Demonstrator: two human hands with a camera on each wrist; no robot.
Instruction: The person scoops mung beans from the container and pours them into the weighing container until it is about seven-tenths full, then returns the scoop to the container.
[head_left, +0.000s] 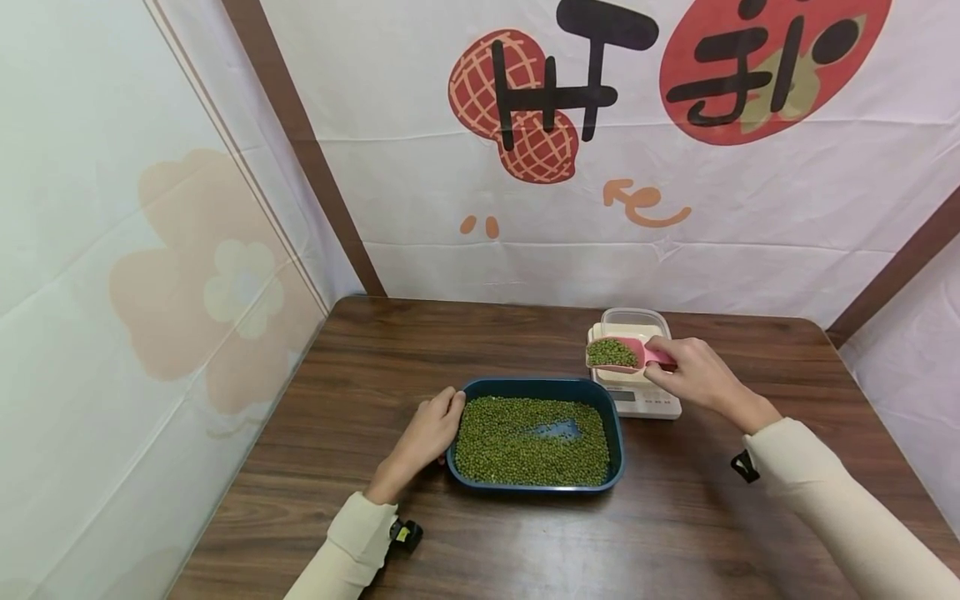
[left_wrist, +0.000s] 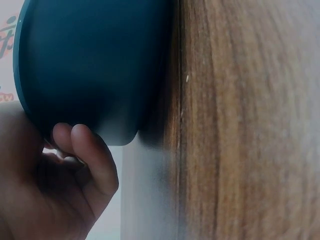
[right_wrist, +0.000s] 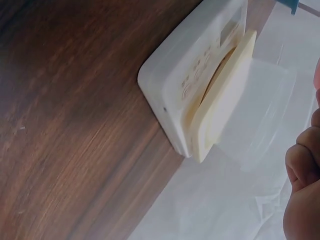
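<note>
Head view: the right hand (head_left: 693,371) has its thumb and fingers clamped round the handle of a pink scoop (head_left: 635,349), whose bowl points leftward from that grip and carries a heap of green mung beans (head_left: 611,352). Below the scoop, just left of the gripping fingers, is a white digital kitchen scale (head_left: 651,407), its display and buttons on the side nearer the person. A clear plastic container (head_left: 637,316) stands on the scale's cream platform (right_wrist: 221,102); part of it shows beyond the scoop. Whether the scoop touches the container cannot be told.

The left hand (head_left: 429,430) is clamped on the rim of a dark blue rectangular tray (head_left: 536,489), at its left end. The left wrist view shows fingers curled against the tray's outer wall. To the right of this grip, a layer of mung beans (head_left: 502,462) fills the tray, with a bare blue patch toward the far end. The tray lies between the two grips, nearer the person than the scale and just beside it.

Under both hands is a brown wood-grain table (head_left: 360,358); beyond them hangs a white printed backdrop (head_left: 405,183).
</note>
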